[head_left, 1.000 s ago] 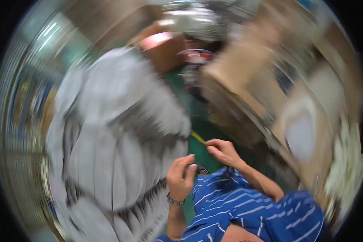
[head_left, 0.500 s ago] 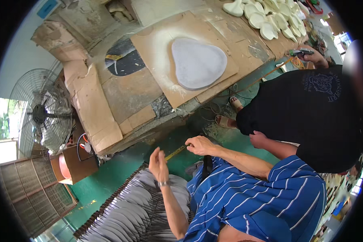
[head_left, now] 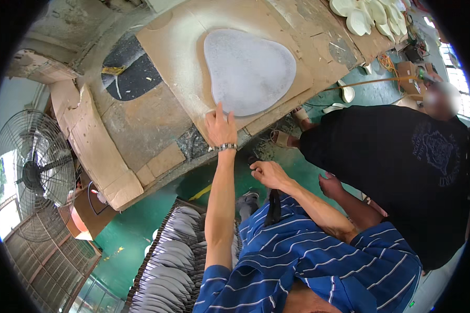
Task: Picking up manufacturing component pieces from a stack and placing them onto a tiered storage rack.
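A pale grey, rounded, roughly triangular panel (head_left: pixel 250 70) lies flat on a cardboard sheet (head_left: pixel 180 68) on the workbench. My left hand (head_left: pixel 221 129) reaches over the bench front with fingers stretched, its fingertips at the panel's near-left edge. Whether they touch it, I cannot tell. Further right and lower, in front of the bench, my right hand (head_left: pixel 269 174) has its fingers curled together. A small dark object (head_left: pixel 253 160) shows at its fingertips, too unclear to name. A black strap (head_left: pixel 273 207) hangs just below that hand.
A co-worker in black (head_left: pixel 386 156) stands close on the right. Curved cream pieces (head_left: pixel 371 15) pile up at the bench's far right. A rack of grey panels (head_left: pixel 167 261) stands low left, beyond it a wire-caged fan (head_left: pixel 31 172). An orange hose (head_left: pixel 365 82) runs past the bench.
My left hand has moved forward and up from above the rack to the panel's edge. My right hand has shifted slightly. The co-worker has turned, and the view has moved nearer the bench.
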The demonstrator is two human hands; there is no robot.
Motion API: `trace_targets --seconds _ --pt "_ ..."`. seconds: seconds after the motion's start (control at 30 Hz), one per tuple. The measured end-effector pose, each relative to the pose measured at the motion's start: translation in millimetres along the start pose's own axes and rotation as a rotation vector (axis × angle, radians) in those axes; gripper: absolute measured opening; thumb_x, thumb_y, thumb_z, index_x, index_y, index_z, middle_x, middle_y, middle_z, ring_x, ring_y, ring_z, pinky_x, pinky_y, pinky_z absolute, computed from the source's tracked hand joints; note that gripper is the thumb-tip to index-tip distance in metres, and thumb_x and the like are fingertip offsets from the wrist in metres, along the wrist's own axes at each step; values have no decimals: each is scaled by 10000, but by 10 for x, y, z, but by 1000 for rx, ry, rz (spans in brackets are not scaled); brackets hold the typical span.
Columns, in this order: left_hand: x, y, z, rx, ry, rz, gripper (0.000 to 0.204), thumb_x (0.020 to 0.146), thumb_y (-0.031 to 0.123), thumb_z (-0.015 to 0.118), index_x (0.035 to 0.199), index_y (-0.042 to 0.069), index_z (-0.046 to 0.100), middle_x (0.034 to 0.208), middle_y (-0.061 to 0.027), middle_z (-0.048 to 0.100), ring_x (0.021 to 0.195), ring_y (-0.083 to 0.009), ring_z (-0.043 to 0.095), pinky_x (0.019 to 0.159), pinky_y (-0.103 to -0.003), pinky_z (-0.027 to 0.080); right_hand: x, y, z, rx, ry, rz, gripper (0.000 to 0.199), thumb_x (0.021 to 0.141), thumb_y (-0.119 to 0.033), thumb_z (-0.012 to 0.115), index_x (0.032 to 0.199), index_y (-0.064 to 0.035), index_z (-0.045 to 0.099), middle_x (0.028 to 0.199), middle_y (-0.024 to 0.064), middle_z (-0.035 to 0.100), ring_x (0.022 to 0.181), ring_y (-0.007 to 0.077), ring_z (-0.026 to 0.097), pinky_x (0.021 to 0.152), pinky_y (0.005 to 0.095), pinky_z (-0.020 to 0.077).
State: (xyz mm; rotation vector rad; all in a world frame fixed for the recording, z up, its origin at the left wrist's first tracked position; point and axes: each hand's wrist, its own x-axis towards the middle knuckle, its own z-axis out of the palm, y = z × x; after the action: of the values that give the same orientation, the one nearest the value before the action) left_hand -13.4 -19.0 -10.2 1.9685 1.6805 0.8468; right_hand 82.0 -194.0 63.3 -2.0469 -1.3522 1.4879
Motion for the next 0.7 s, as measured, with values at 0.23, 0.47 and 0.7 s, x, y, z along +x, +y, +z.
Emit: trace_targets --seconds 0.23,0.47,0.7 --pt "245 40 169 206 -81 96 337 756 164 782 1087 137 724 954 -95 561 912 -298 560 773 -435 490 274 140 -190 46 83 -11 345 861 -220 624 1094 28 683 820 191 708 780 386 683 750 462 523" --pt "560 635 122 -319 -28 -250 259 766 40 758 1017 100 757 967 -150 571 891 -273 578 799 -360 520 733 -83 -245 -231 409 -485 466 796 -167 693 1224 -14 591 1201 209 598 1135 386 561 920 464 481" --pt "1630 981 168 -1913 -246 -1057 219 804 -100 565 1005 -20 536 935 -139 580 841 -259 553 835 -405 513 2058 -15 -1035 118 758 -530 451 854 -184 664 1260 -12 572 1172 168 623 1088 297 586 920 406 479"
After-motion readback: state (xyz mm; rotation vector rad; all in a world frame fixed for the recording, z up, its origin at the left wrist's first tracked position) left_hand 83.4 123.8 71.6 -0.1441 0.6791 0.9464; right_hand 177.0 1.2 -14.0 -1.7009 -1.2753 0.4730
